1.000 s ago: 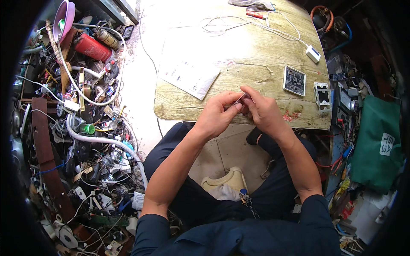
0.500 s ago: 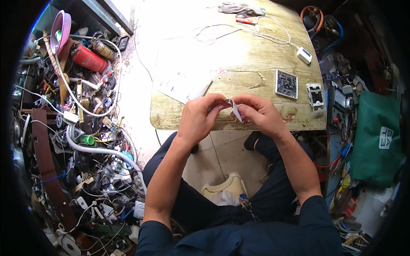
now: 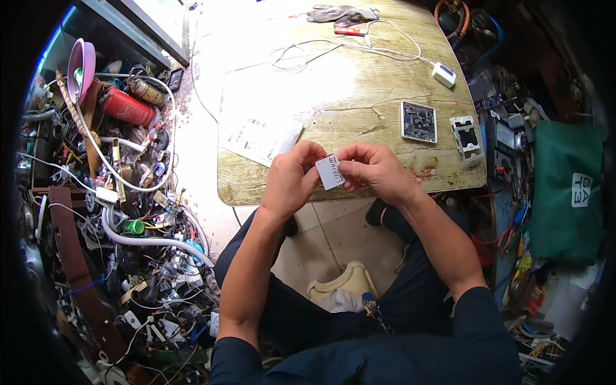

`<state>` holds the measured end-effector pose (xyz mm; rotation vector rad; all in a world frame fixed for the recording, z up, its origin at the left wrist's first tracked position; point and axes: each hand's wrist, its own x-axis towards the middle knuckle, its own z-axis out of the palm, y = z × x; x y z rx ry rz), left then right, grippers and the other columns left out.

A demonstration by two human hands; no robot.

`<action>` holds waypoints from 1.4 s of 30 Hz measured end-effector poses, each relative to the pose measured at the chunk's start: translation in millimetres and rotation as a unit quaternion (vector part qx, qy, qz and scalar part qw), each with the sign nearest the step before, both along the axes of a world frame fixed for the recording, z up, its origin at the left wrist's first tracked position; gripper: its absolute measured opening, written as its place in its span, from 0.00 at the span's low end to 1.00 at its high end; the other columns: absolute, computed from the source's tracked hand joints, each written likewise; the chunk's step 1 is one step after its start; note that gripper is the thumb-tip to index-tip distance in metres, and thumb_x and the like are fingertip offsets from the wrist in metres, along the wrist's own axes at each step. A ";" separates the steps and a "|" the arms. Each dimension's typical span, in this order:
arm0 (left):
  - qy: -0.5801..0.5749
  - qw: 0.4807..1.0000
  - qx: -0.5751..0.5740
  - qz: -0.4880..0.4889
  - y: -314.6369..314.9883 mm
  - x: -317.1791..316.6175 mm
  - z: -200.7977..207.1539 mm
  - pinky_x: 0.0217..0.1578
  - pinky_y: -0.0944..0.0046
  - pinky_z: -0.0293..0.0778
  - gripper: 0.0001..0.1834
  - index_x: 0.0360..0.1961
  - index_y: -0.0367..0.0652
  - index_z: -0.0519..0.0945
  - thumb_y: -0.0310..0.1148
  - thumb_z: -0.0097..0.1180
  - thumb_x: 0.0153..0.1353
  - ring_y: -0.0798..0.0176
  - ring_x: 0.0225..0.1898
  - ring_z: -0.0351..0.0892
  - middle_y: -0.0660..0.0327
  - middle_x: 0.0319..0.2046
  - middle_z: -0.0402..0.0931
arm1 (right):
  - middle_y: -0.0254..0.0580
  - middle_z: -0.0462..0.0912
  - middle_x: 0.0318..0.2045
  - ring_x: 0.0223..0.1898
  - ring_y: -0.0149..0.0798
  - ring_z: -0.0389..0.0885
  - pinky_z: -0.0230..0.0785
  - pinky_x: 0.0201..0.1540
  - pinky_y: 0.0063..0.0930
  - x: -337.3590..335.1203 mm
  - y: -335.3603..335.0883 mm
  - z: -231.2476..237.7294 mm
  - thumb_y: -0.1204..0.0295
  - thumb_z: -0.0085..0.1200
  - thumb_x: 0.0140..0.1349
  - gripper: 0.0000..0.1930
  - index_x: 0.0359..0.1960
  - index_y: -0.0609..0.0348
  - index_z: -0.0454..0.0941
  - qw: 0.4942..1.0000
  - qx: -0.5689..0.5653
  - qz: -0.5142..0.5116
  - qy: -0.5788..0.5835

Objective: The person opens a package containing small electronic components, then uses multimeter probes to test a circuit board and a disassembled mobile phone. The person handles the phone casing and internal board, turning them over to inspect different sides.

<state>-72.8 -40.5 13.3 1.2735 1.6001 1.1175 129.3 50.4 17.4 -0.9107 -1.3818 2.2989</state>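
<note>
Just above the table's near edge, a small flat white battery (image 3: pixel 330 173) with dark printing is held between my two hands. My left hand (image 3: pixel 290 181) pinches its left edge with curled fingers. The thumb of my right hand (image 3: pixel 377 172) presses on its right side, fingers behind it. A white printed sheet or bag (image 3: pixel 260 137) lies left of my hands. Over to the right, a square white housing (image 3: pixel 418 137) shows a dark circuit board inside. Beside it is a white plastic frame (image 3: pixel 467 140) with openings.
Farther back on the wooden table (image 3: pixel 321 77) lie a grey glove (image 3: pixel 340 14), a red tool (image 3: pixel 350 31) and a white cable running to a small white device (image 3: pixel 443 75). Heaped parts and a red extinguisher (image 3: pixel 128 107) crowd the left. A green bag (image 3: pixel 564 192) hangs at the right.
The battery has turned from nearly edge-on, so its printed face now shows. Both hands still hold it, a little lower. The whole view has shifted slightly.
</note>
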 end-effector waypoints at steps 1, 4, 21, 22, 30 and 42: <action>-0.027 1.000 -0.017 -0.001 0.8 -0.6 -0.4 0.36 0.65 0.83 0.06 0.42 0.33 0.82 0.23 0.64 0.65 0.65 0.34 0.89 0.54 0.31 0.88 | 0.32 0.85 0.35 0.32 0.23 0.81 0.78 0.36 0.19 -0.2 1.0 -1.3 0.69 0.62 0.73 0.10 0.49 0.62 0.83 1.000 -0.002 0.004 0.001; -0.058 0.998 -0.027 -0.011 3.0 -0.2 -5.8 0.33 0.68 0.81 0.06 0.41 0.32 0.81 0.23 0.64 0.66 0.70 0.32 0.86 0.57 0.30 0.87 | 0.32 0.83 0.33 0.29 0.23 0.80 0.76 0.33 0.18 0.1 4.6 -9.1 0.68 0.63 0.72 0.09 0.46 0.59 0.80 1.000 -0.012 0.017 0.007; -0.117 0.986 -0.122 0.013 18.1 11.0 7.2 0.16 0.71 0.68 0.05 0.39 0.34 0.81 0.24 0.64 0.66 0.75 0.18 0.77 0.63 0.20 0.81 | 0.32 0.81 0.33 0.23 0.21 0.74 0.69 0.23 0.17 -0.7 11.0 -20.2 0.69 0.62 0.72 0.09 0.42 0.55 0.72 0.999 0.048 -0.001 0.027; -0.100 0.988 -0.116 0.009 18.5 12.1 6.3 0.16 0.71 0.68 0.05 0.39 0.34 0.81 0.23 0.64 0.66 0.75 0.18 0.77 0.63 0.20 0.81 | 0.32 0.81 0.33 0.23 0.21 0.74 0.69 0.23 0.17 -1.1 10.4 -19.4 0.70 0.62 0.72 0.09 0.41 0.55 0.72 0.998 0.061 -0.007 0.014; -0.060 0.988 -0.138 0.019 22.8 14.7 5.4 0.19 0.71 0.72 0.03 0.39 0.33 0.80 0.22 0.62 0.66 0.74 0.21 0.80 0.62 0.23 0.83 | 0.33 0.80 0.30 0.22 0.21 0.74 0.68 0.22 0.18 -5.5 6.5 -16.5 0.70 0.63 0.71 0.10 0.43 0.59 0.75 0.994 0.103 -0.045 0.009; -0.248 0.960 -0.133 -0.005 26.4 -0.4 -2.2 0.26 0.75 0.73 0.13 0.48 0.34 0.79 0.33 0.64 0.72 0.76 0.27 0.80 0.63 0.32 0.85 | 0.34 0.80 0.26 0.23 0.26 0.78 0.74 0.27 0.23 5.3 15.0 -21.6 0.71 0.55 0.74 0.06 0.42 0.60 0.79 0.999 0.013 -0.034 -0.025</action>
